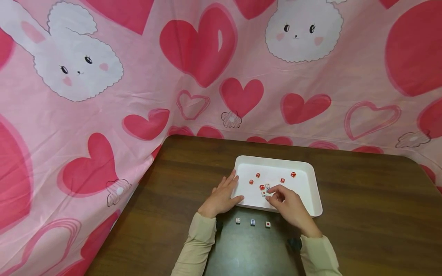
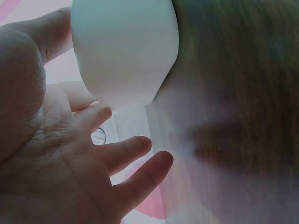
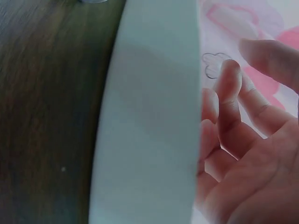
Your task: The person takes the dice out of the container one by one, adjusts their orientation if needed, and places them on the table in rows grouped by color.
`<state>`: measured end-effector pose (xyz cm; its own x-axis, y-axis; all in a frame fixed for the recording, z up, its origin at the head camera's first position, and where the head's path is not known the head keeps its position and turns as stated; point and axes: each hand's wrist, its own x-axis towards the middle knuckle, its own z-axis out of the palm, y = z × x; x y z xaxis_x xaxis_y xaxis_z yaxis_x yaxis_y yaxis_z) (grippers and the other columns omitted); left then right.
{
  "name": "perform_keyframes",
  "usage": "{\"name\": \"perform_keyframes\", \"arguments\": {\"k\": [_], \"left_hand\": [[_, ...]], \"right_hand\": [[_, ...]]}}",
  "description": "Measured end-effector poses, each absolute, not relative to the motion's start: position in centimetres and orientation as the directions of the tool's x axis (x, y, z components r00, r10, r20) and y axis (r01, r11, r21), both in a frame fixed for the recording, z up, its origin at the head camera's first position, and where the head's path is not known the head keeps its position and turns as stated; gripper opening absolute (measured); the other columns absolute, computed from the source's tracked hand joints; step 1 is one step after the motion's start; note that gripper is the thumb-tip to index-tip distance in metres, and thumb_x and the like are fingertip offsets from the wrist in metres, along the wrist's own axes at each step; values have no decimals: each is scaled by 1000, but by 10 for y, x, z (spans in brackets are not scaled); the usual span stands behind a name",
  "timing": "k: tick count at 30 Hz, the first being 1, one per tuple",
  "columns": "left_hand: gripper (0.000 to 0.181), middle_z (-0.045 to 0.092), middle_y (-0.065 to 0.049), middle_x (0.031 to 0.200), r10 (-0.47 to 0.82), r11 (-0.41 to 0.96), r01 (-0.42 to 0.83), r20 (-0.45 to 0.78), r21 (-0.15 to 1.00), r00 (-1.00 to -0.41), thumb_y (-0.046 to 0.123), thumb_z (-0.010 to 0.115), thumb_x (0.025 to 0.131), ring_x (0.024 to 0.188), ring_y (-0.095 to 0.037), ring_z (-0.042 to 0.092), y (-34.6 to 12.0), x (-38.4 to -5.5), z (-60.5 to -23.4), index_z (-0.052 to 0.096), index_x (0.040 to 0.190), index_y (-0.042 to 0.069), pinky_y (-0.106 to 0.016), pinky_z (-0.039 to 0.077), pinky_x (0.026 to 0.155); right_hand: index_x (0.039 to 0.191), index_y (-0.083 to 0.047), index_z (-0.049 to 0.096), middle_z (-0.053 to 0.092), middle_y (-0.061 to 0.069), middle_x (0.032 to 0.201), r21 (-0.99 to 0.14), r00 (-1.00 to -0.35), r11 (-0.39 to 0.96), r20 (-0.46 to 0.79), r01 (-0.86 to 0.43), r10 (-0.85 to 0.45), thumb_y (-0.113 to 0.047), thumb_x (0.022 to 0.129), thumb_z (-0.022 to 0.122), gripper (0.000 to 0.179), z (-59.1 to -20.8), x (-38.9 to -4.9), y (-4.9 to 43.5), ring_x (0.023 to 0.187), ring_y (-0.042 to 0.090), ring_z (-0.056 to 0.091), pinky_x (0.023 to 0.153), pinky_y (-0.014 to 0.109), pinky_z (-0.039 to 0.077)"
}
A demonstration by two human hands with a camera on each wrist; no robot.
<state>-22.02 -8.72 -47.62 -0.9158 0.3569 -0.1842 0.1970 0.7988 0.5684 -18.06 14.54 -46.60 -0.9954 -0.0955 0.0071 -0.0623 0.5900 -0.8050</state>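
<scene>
A white tray (image 1: 312, 184) holds several red dice (image 1: 293, 174) and a few white dice (image 1: 264, 194). My left hand (image 1: 221, 195) rests at the tray's near left corner, thumb at the front edge and fingers extended along the left side. In the left wrist view, that hand's spread fingers (image 2: 133, 151) lie beside the tray's outer wall (image 2: 126, 51). Over the tray, my right hand (image 1: 288, 205) has its thumb and forefinger parted beside the white dice. In the right wrist view, no die shows between its bent fingers (image 3: 229, 84); the tray wall (image 3: 149, 116) hides part of them.
In front of the tray, three white dice stand in a spaced row: a left one (image 1: 238, 220), a middle one with blue pips (image 1: 253, 222) and a right one with a red pip (image 1: 268, 224). A pink patterned cloth (image 1: 203, 103) hangs behind the brown wooden table (image 1: 362, 191).
</scene>
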Motion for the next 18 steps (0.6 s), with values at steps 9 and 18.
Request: {"name": "perform_keyframes", "arguments": {"k": [9,18], "left_hand": [[76,7,4,164,365,796,207,-177,569,-914,40,61,92,150,-35,14,-89,-219,-474,25,154,17,-65,19,112],[76,8,3,164,374,788,212,-176,578,-910,40,61,91,149,-36,14,-91,-219,-473,25,154,16,-66,19,112]], "right_hand": [[105,-8,64,58,3,77,-761,-992,649,-92,13,-87,-19,88,68,21,-472,-191,141,69,16,49,59,25,41],[104,-6,63,57,3,71,-719,-987,695,-116,6,-113,-16,88,67,19,-476,-197,136,63,16,48,58,28,40]]}}
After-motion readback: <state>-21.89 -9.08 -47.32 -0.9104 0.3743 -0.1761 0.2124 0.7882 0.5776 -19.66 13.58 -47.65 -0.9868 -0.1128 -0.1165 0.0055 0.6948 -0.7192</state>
